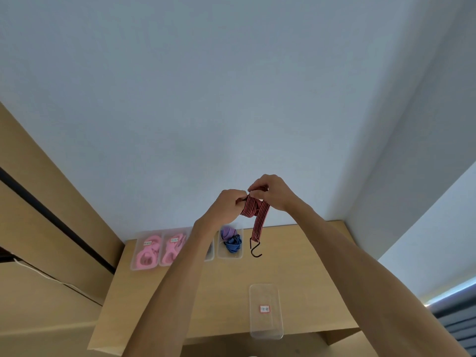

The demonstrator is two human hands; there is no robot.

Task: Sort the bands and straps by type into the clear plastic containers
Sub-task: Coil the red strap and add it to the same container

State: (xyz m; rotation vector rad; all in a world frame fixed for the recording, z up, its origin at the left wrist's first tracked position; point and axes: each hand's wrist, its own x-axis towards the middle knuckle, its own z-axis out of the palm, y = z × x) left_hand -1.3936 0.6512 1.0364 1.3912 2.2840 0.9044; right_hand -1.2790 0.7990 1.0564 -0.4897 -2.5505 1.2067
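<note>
A red-and-black striped bungee strap (253,208) is held up above the wooden table (296,266). My left hand (228,206) grips its bundled part. My right hand (270,193) pinches a loop at the top. One tail hangs down and ends in a black hook (255,249). A clear container (266,311) with a small red-edged label lies at the table's front and holds nothing. At the back, two clear containers (145,251) (172,249) hold pink bands. Another container (230,243) holds a purple band and a blue striped strap.
A further clear container (210,251) is mostly hidden behind my left forearm. Wooden cabinet panels (51,202) stand to the left, and a white cord (38,273) runs along them. White walls rise behind and to the right of the table.
</note>
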